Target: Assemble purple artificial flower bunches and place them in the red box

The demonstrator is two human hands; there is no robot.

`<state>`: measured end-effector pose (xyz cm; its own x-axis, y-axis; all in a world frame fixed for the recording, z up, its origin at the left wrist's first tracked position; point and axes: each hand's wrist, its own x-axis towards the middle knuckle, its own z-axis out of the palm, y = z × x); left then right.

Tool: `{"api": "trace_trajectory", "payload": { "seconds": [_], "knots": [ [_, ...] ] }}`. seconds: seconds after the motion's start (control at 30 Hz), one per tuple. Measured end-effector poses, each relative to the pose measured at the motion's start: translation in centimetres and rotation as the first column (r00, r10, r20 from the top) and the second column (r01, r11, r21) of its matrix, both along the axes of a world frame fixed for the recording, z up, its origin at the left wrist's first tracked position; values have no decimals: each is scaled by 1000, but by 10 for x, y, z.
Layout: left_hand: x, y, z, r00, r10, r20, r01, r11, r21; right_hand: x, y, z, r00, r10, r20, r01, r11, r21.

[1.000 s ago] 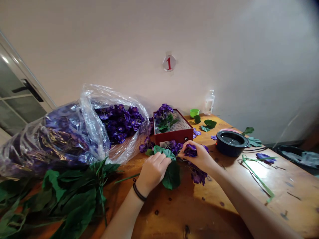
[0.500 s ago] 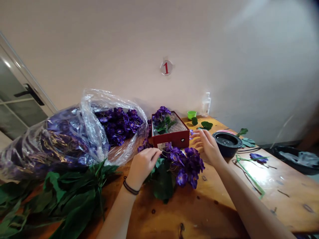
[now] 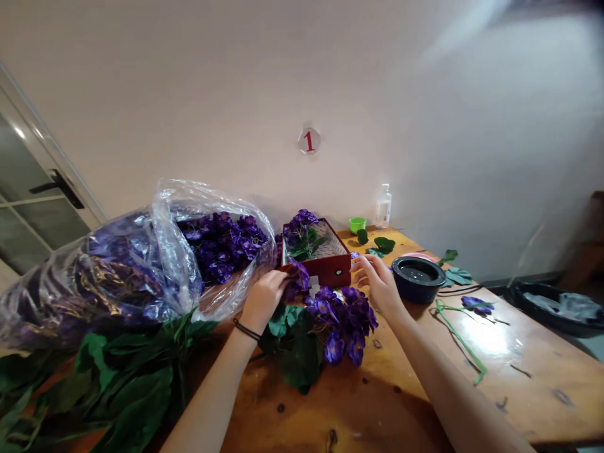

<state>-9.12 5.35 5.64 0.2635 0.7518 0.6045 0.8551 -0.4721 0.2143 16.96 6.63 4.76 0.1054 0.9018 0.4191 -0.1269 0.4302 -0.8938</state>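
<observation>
My left hand (image 3: 264,301) is shut on a purple silk flower head (image 3: 297,281), close to the front wall of a red box (image 3: 330,270). Below it lies a heap of purple artificial flowers with green leaves (image 3: 337,324). My right hand (image 3: 377,284) is open and holds nothing. Its fingertips are near the box's right corner and a small loose purple petal (image 3: 353,255). A clear plastic bag stuffed with purple flowers (image 3: 141,264) lies left of my left hand, and more flowers stand in the box.
A bundle of green artificial leaves (image 3: 123,393) lies at the front left of the wooden table (image 3: 519,377). A black bowl (image 3: 418,280), green cup (image 3: 357,224), clear bottle (image 3: 384,207), loose leaves and a green stem (image 3: 460,340) lie to the right. A black bin (image 3: 552,308) sits beyond the table.
My left hand has moved up and left, now gripping a purple flower head. My right hand has shifted slightly left. The whole view has dropped a little in the frame as my head moved.
</observation>
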Motion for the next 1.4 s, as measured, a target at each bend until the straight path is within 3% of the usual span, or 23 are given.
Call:
{"api": "trace_trajectory", "payload": {
  "seconds": [0.03,0.1,0.17,0.2,0.3,0.4,0.5,0.6,0.67,0.77,0.83,0.93,1.03,1.07,1.13,1.17,1.23,1.3,1.33,1.4],
  "knots": [
    [-1,-5,7,971,-3,239,-5,999,36,0,-2,2,999,-21,25,20,999,30],
    [5,-15,22,739,-48,672,36,999,32,-1,-9,8,989,-6,146,-7,996,90],
    [20,-23,35,528,-72,846,204,978,-44,-6,-17,12,941,113,318,-154,982,109],
    [29,-28,40,497,-77,865,283,956,-77,-9,-21,13,905,197,377,-250,964,95],
    [62,-41,46,611,-126,782,421,887,-187,-23,-30,9,842,391,371,-432,901,32],
    [84,-52,40,767,-217,604,397,900,-182,-34,-33,-4,917,340,210,-346,938,-8],
    [89,-57,31,819,-224,528,362,916,-173,-39,-31,-14,973,215,79,-212,976,-51],
    [84,-55,26,710,-205,673,466,854,-231,-40,-30,-13,984,180,1,-180,984,-10],
    [79,-53,25,610,-170,774,578,763,-288,-40,-31,-7,974,225,-36,-224,974,10],
    [74,-53,26,526,-82,846,691,621,-370,-38,-36,1,937,339,-89,-339,941,15],
    [72,-55,25,465,-9,885,738,557,-382,-37,-39,3,911,389,-135,-389,921,24],
    [73,-61,22,355,75,932,798,495,-343,-37,-46,3,879,439,-183,-446,895,7],
    [74,-67,13,310,141,940,805,487,-338,-38,-54,7,841,510,-181,-525,850,-46],
    [73,-69,9,313,157,937,783,516,-348,-38,-56,8,827,538,-164,-553,831,-65],
    [65,-73,0,379,134,915,657,657,-369,-37,-58,12,814,564,-140,-577,813,-84],
    [59,-75,-5,460,102,882,540,756,-369,-36,-56,14,820,553,-147,-567,820,-77],
    [41,-81,-16,710,72,700,232,915,-329,-31,-51,16,849,487,-204,-506,861,-49],
    [23,-87,-27,921,120,371,1,950,-312,-26,-44,18,875,396,-280,-425,904,-49],
    [17,-89,-32,970,130,204,-61,947,-315,-23,-41,19,884,351,-310,-388,919,-65],
    [10,-92,-39,988,133,-80,-151,936,-317,-20,-37,21,902,269,-337,-322,940,-109]
  ]
}}
